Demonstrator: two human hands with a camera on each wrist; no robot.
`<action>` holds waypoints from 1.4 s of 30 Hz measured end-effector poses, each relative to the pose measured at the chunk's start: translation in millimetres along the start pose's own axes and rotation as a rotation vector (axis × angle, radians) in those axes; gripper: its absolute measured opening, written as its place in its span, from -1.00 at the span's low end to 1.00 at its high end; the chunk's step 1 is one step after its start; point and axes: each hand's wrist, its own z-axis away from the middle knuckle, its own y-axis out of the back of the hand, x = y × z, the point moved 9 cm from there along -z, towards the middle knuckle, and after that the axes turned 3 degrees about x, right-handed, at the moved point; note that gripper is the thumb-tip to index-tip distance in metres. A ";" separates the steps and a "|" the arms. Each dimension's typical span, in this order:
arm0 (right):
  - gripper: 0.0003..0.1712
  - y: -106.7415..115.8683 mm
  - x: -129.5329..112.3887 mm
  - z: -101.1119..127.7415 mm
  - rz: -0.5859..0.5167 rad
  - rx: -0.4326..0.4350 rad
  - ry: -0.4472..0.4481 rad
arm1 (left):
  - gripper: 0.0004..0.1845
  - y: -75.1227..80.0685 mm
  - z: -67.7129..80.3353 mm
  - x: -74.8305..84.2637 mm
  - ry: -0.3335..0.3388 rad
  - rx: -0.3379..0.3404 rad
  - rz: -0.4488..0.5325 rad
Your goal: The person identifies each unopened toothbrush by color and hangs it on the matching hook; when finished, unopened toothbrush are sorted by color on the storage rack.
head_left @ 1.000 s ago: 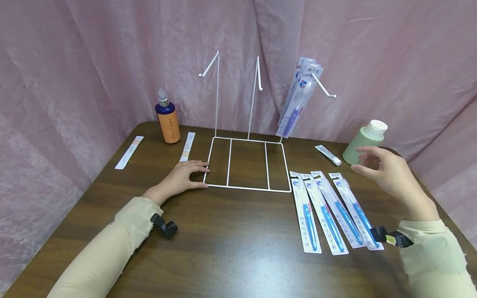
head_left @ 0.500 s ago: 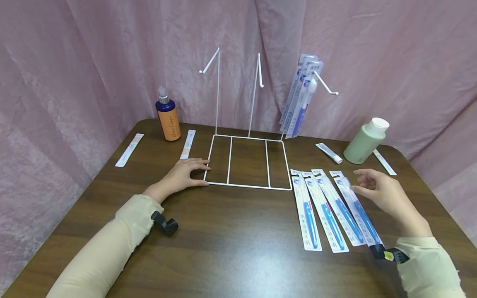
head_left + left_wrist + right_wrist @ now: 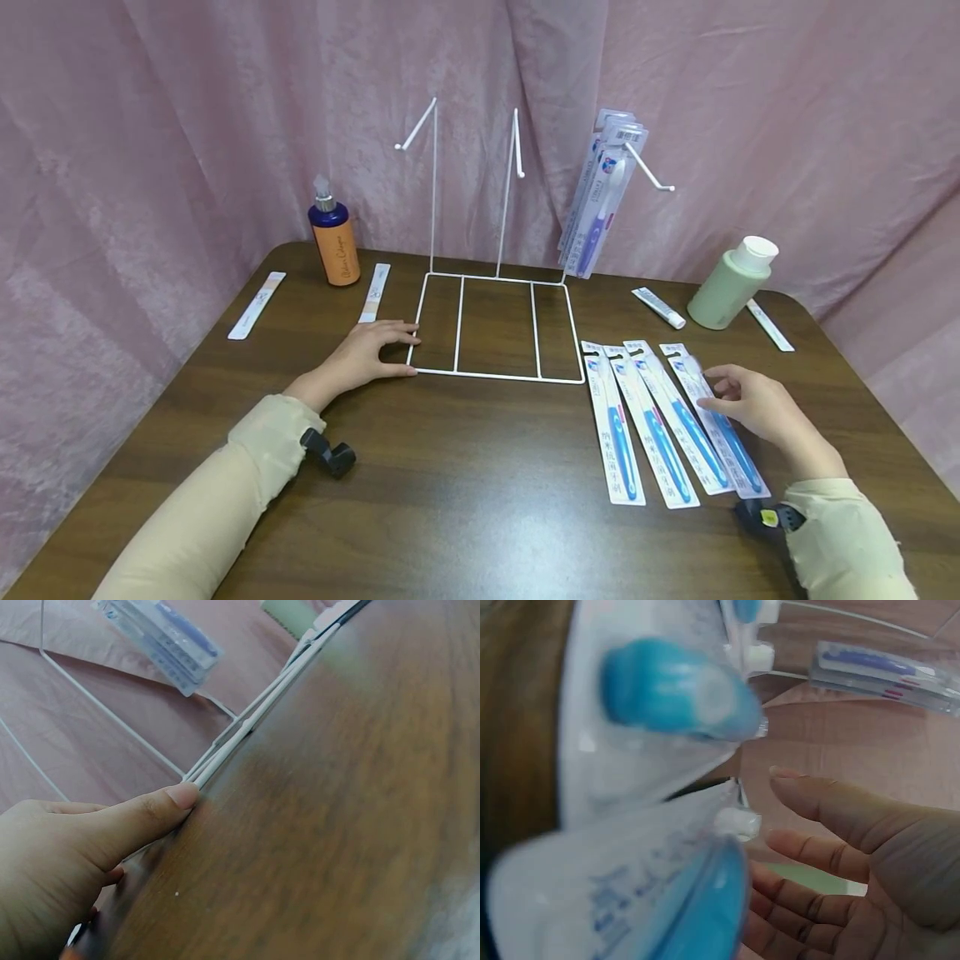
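My left hand [image 3: 360, 354] rests at the left front corner of a white wire display rack [image 3: 498, 377]. In the left wrist view its straight thumb [image 3: 154, 814] presses on the frame's corner. Several packaged toothbrushes with blue handles lie in a fanned row right of the rack. Over the upper part of the rightmost toothbrush [image 3: 738, 454] hovers my right hand [image 3: 757, 404], thumb and fingers apart. Nothing lies between them in the right wrist view, where that pack [image 3: 705, 907] is close to the fingers. Several packaged toothbrushes with purple handles [image 3: 603, 196] hang on the rack's right hook.
The rack's left hook [image 3: 416, 125] and middle hook [image 3: 519, 146] carry nothing. An orange pump bottle [image 3: 337, 250] stands at the back left. A small tube [image 3: 658, 308] and a green bottle [image 3: 723, 292] are at the back right. Narrow white sachets [image 3: 257, 306] lie on the wooden table [image 3: 420, 517].
My right hand has come down and nearer, from beside the green bottle to the rightmost toothbrush. The hanging packs have swung slightly. My left hand has kept its place on the rack.
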 end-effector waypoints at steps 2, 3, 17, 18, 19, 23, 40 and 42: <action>-0.34 -4.3 2.2 -0.8 0.005 -0.010 -0.009 | -0.42 0.2 0.4 -0.3 0.002 -0.003 0.000; -0.34 -5.9 3.0 -1.2 0.005 -0.013 -0.014 | -0.41 0.4 0.7 -1.0 0.004 -0.003 -0.002; -0.20 -15.8 6.3 -9.1 0.005 -0.046 -0.105 | -0.42 4.4 3.8 -6.1 0.030 0.004 0.010; -0.19 -16.2 7.1 -9.4 -0.001 -0.050 -0.111 | -0.42 4.3 4.1 -6.6 0.031 0.003 0.010; -0.18 -16.4 7.9 -9.3 -0.005 -0.053 -0.117 | -0.42 4.3 4.1 -6.7 0.031 0.002 0.010; -0.17 -17.1 12.8 -8.2 -0.030 -0.063 -0.149 | -0.42 3.9 3.8 -5.9 0.027 0.002 0.011; -0.37 -13.7 25.9 -3.2 -0.152 -0.036 -0.190 | -0.44 0.5 0.9 -1.7 -0.003 0.014 0.020; -0.37 -10.7 28.0 -1.4 -0.148 -0.025 -0.189 | -0.43 -2.2 -0.3 -1.2 -0.007 0.010 0.020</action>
